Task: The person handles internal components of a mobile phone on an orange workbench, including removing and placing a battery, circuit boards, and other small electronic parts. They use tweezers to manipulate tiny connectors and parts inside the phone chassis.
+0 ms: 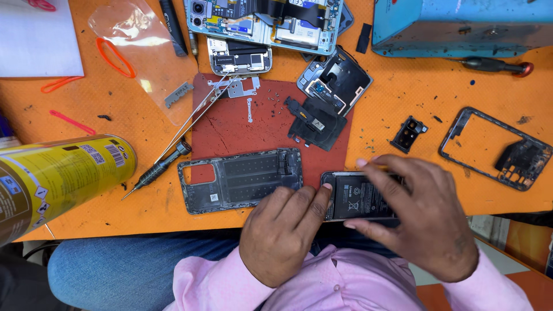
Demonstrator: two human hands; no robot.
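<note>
Battery point(358, 198), black and flat, lies at the orange desk's point(403, 109) near edge, just right of a grey phone frame point(239, 179). Left hand point(282, 233) presses its left end with curled fingers; right hand point(423, 216) grips its right side, fingers spread over it.

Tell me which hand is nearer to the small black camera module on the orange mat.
Right. The right hand lies just below the camera module, fingers on the phone battery. The left hand sits farther left, by the grey phone frame.
</note>
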